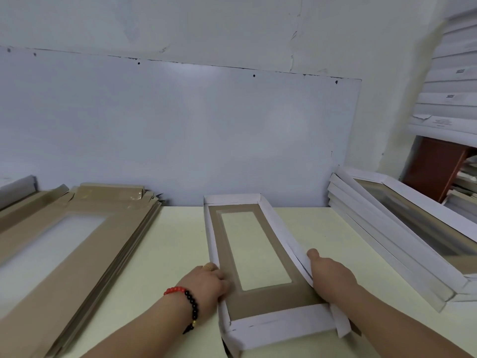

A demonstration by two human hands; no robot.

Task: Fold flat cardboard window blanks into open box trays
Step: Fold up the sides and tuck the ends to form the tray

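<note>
Head view. Pale yellow table point(175, 244) runs up to a white wall board point(180, 130).

Centre of table: one cardboard tray point(227, 257), brown inside with a rectangular window cut through it, white side walls standing on all four edges. Its long axis runs from 6 o'clock towards 12.

Left hand point(206, 282), at 7 o'clock of the tray: fingers curled over the left wall near the close end, thumb lying on the brown floor; it grips that wall. Ring on one finger; bracelet point(187, 301) of red and black beads on the wrist.

Right hand point(333, 275), at 4 o'clock of the tray: pressed along the right wall, thumb extended towards the far end. Fingers sit behind the white flap; I cannot tell whether they clasp it. The near right corner flap sticks out loose.

At 9 o'clock: stack of flat brown blanks point(85, 244) with windows, lying on the table's left side.

At 3 o'clock: pile of finished white trays point(402, 244), tilted, nested together. Beyond them, at 1 o'clock, white boxes point(454, 81) stacked against the wall.
</note>
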